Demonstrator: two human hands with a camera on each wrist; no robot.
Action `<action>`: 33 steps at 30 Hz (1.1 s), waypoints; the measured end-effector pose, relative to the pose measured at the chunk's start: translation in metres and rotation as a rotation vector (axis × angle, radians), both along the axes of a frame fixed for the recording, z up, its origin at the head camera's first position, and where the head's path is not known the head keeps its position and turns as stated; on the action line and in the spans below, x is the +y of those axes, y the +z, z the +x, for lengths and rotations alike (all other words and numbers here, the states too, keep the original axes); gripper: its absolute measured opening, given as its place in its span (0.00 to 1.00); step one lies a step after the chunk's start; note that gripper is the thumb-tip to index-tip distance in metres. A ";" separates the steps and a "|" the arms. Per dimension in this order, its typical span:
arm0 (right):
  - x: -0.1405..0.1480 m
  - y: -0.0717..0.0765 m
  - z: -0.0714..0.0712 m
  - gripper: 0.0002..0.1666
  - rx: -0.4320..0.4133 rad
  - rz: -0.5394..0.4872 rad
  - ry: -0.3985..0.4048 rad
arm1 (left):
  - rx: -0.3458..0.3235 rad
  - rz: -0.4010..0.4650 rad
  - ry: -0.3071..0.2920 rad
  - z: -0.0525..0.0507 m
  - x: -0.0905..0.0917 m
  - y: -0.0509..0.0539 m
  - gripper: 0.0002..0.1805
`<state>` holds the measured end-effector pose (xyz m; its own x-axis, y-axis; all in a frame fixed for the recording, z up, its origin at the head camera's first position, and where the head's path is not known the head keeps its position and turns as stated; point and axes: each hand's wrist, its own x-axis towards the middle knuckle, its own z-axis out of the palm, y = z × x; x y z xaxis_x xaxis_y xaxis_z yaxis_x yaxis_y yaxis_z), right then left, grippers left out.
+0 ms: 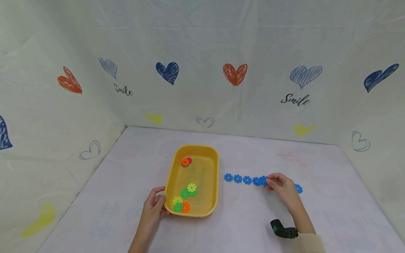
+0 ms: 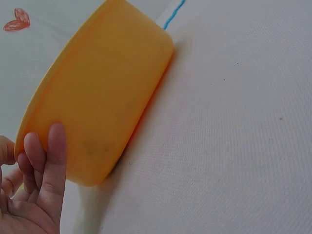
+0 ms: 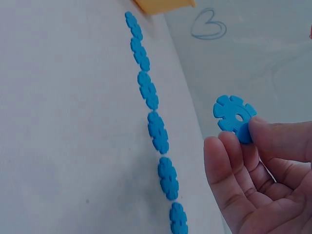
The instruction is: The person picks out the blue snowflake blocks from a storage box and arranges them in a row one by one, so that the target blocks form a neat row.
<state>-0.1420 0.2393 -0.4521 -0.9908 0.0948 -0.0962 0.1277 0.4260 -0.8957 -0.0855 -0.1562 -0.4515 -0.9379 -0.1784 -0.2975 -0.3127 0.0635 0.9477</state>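
Observation:
A yellow plastic tray (image 1: pixel 205 211) is gripped at its near left corner by my left hand (image 1: pixel 152 207). In the left wrist view, fingers (image 2: pixel 54 156) lie against the tray's outer wall. Inside are several notched discs: green (image 1: pixel 178 207), yellow (image 1: pixel 191 187), orange (image 1: pixel 185 162) and pink. My right hand (image 1: pixel 283 191) pinches a blue notched disc (image 3: pixel 228 112) between thumb and fingers, above the table. Below it runs a row of blue notched discs (image 3: pixel 147 90), lying flat and partly hidden by that hand in the head view.
The white table (image 1: pixel 126 175) ends at a pale backdrop printed with hearts (image 1: pixel 235 74). The row of blue discs stretches rightward from beside the tray. A black wrist device (image 1: pixel 283 230) sits on the right forearm, by a beige sleeve (image 1: pixel 308 243).

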 end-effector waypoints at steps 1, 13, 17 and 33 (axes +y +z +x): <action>0.003 0.001 0.001 0.28 -0.003 0.004 -0.010 | -0.001 0.005 0.000 0.000 0.000 0.000 0.20; 0.041 0.005 0.015 0.23 -0.121 0.109 -0.128 | 0.022 0.017 -0.003 0.001 0.001 0.001 0.19; 0.055 0.000 0.018 0.25 -0.108 0.133 -0.157 | 0.014 0.003 0.001 0.001 0.001 0.002 0.18; 0.110 -0.016 0.019 0.30 -0.243 0.163 -0.346 | 0.009 0.001 -0.002 0.001 0.000 0.002 0.18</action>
